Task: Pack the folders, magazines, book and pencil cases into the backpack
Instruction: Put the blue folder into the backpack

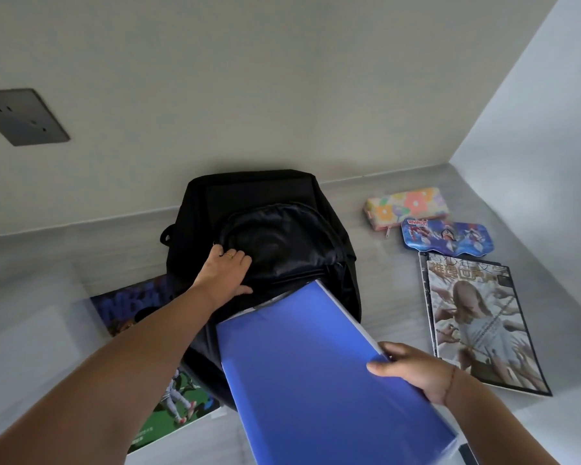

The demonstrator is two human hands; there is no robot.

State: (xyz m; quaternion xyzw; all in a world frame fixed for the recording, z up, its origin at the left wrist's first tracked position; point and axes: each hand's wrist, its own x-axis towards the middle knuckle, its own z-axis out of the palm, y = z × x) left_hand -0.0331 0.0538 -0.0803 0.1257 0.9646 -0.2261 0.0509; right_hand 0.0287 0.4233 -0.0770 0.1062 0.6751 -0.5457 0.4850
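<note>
A black backpack [269, 229] lies on the grey table against the wall, its opening facing me. My left hand [225, 273] grips the backpack's front flap near the zip. A blue folder [316, 374] has its far end tucked into the opening, and my right hand [413, 367] holds its right edge. To the right lie a floral pencil case [406, 204], a blue cartoon pencil case [446, 238] and a magazine [477, 320] with a pale-haired figure on the cover. Partly under the backpack on the left lies another magazine [138, 307] with sports pictures.
The grey table [41, 263] meets a white wall at the back and another wall [534, 129] on the right, forming a corner. A grey wall socket [24, 117] sits at the upper left.
</note>
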